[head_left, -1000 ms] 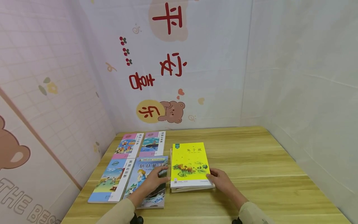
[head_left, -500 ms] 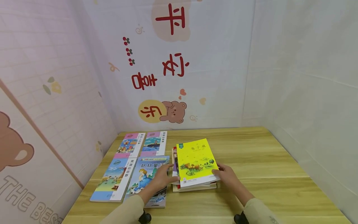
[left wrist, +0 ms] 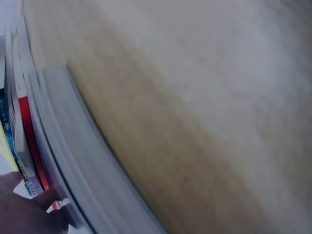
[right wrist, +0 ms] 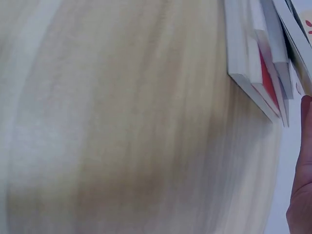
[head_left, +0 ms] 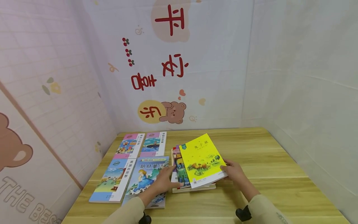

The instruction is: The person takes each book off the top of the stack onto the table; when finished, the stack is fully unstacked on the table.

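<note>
A yellow picture book (head_left: 202, 161) lies tilted at the top of a pile in the middle of the table, turned so its upper end leans left. My right hand (head_left: 236, 172) pinches its lower right edge, thumb on the cover and fingers underneath. Beneath it a colourful, dark-covered book (head_left: 182, 169) shows along the left side. At the pile's lower left corner my left hand (head_left: 165, 180) touches the book edges with its fingers and thumb. The left wrist view shows stacked page edges (left wrist: 83, 146) beside that hand; the right wrist view shows the pile's corner (right wrist: 248, 80).
Left of the pile lies a blue fairy-tale book (head_left: 144, 180), partly under my left forearm. Further left are a blue-and-white book (head_left: 112, 180) and two pink-banded books (head_left: 130, 146) (head_left: 153, 144). Fabric walls (head_left: 212, 77) stand around the wooden table (head_left: 268, 186).
The right hand has lifted the yellow book's right side and shifted it rightward, turning it askew. More of the dark-covered book beneath now shows. The left hand has moved slightly right with the pile's edge.
</note>
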`<state>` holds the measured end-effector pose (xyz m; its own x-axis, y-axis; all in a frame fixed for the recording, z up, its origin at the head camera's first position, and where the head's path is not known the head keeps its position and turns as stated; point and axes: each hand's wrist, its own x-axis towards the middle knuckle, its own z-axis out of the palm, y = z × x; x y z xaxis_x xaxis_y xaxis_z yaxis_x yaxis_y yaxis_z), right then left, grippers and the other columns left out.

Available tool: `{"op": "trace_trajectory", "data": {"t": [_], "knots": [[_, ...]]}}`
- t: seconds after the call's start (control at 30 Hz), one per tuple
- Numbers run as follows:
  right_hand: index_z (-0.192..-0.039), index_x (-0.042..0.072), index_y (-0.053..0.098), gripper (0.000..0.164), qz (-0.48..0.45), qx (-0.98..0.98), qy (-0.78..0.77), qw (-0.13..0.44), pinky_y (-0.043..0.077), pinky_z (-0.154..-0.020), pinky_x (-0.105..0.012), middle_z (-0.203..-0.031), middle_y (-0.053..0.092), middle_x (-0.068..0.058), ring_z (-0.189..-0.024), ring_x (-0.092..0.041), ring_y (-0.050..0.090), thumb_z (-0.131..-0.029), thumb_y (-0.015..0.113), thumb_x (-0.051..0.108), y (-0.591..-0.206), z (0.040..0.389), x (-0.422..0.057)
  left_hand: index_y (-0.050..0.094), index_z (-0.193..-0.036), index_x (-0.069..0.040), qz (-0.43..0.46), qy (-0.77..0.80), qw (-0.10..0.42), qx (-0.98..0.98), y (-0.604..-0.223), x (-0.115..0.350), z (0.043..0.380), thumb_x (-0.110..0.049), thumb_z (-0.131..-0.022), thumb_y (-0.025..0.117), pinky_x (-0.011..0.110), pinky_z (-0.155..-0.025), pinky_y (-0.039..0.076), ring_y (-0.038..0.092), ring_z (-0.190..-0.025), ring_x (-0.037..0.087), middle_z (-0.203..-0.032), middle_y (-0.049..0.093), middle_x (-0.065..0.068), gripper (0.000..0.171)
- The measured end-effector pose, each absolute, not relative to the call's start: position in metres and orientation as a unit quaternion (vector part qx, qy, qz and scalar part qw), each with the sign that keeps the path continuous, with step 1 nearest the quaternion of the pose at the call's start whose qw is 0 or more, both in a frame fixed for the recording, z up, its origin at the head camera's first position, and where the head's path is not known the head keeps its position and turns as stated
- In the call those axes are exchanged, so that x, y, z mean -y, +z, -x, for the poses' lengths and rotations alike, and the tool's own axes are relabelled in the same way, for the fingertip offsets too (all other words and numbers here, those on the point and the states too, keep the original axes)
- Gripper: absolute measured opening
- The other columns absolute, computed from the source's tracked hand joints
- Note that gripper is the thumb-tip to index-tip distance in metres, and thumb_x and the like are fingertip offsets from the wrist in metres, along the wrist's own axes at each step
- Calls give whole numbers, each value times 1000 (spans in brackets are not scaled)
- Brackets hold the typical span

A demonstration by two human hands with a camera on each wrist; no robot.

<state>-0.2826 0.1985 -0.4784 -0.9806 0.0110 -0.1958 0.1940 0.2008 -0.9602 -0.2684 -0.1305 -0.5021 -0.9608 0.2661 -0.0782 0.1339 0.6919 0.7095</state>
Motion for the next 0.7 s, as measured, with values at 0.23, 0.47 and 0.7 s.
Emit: {"op": "trace_trajectory", "data": {"t": [0.23,0.47,0.7], "knots": [[-151,-4,35,54,-60,-755,-650,66,58,-77,-44,-124,59,-26,-82,-22,69,-102,52,11,-477,292,-209,26,-159,-14,-111,359,119,-919,-498,131,267,-55,-75,82,73,-107,17,12,-146,48,-158,22,25,108],[-155,-2,27,58,-66,-740,-668,51,59,-76,-39,-129,52,-27,-83,-18,70,-103,51,10,-468,303,-229,24,-159,-15,-120,361,128,-916,-498,134,266,-52,-79,80,76,-105,15,7,-147,48,-160,21,23,105],[-157,-1,19,62,-75,-734,-674,30,59,-73,-32,-132,49,-29,-79,-10,69,-104,50,11,-451,321,-260,27,-158,-14,-123,392,133,-902,-496,137,265,-43,-83,79,76,-104,18,6,-147,46,-160,22,21,96]]}}
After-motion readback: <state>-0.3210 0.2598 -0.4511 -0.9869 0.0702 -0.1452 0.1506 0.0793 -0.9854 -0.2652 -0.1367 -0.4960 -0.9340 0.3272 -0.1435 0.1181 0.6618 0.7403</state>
